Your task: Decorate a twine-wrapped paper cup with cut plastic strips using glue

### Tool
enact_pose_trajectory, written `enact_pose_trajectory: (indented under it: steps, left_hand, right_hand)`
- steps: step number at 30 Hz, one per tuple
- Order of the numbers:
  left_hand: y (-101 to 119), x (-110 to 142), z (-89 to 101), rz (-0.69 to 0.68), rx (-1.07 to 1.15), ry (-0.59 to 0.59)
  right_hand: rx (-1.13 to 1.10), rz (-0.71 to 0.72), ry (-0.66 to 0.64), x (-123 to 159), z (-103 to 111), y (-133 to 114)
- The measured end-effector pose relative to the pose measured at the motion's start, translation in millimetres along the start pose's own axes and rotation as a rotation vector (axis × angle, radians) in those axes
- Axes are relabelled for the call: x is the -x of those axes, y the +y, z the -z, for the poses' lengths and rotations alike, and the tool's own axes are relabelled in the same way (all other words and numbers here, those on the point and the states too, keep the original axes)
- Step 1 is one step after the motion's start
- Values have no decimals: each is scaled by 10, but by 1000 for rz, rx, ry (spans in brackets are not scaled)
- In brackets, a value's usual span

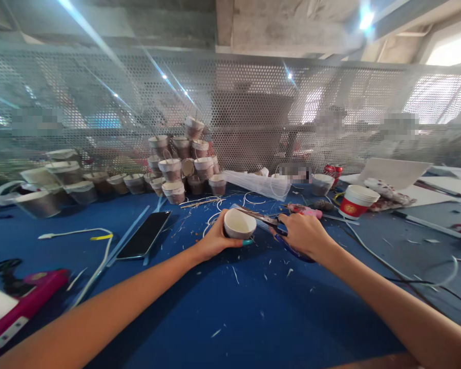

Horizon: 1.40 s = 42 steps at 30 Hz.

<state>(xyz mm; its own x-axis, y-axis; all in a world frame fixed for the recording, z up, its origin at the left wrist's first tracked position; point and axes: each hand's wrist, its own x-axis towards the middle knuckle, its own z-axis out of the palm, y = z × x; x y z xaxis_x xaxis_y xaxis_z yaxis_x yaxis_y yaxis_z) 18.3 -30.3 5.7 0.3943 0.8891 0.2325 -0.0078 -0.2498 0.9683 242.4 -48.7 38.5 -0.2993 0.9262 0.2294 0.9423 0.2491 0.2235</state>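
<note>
My left hand [215, 240] is wrapped round a small white paper cup [238, 223], holding it tilted with its mouth facing me just above the blue table [230, 318]. My right hand [305, 233] grips a pair of scissors [267, 221] by their blue handles. The blades point left and reach the cup's upper rim.
A pile of small brown-and-white cups [182, 164] stands at the back. More cups [65, 184] line the left. A black phone [144, 234], a pink glue gun [19, 302], white cords [96, 246], a red-and-white cup [356, 201], a can [333, 171] and paper scraps lie around.
</note>
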Motion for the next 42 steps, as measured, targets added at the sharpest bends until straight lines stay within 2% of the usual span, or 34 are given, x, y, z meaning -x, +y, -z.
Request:
enact_pose_trajectory:
  steps: [10, 20, 28, 42]
  left_hand:
    - [-28, 3, 14, 27, 21, 34]
    - [13, -24, -20, 58, 193, 67]
    - [32, -26, -40, 97, 237, 29]
    - [11, -10, 6, 160, 241, 0]
  right_hand:
    - [10, 7, -57, -17, 18, -14]
    - [-93, -58, -11, -66, -64, 77]
    - [-37, 11, -15, -51, -32, 92]
    - [-55, 47, -27, -48, -53, 76]
